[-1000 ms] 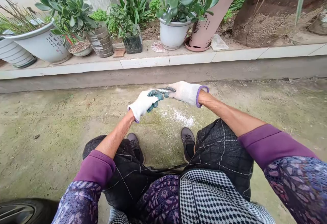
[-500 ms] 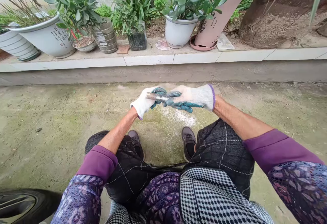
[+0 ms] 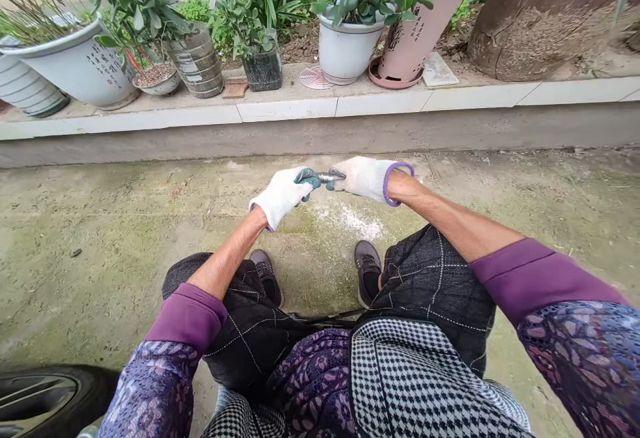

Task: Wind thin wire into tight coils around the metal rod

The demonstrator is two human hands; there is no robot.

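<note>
Both my hands wear white knit gloves with blue-green coated palms and purple cuffs. Between them, above the ground, is a short metal rod with a shiny, ridged middle. My left hand is closed around its left end. At the other end, my right hand has its fingers closed on the rod, back of the hand upward. The gloves hide both ends. White powder lies scattered on the concrete below my hands, in front of my shoes.
A low tiled ledge runs across in front, bearing several potted plants, among them a white pot and a pink planter. A wheel stands at the lower left. My knees are on either side.
My right hand has turned from palm up to palm down and now grips the rod's right end. The rod's brown left end, visible before, is now covered by my left glove.
</note>
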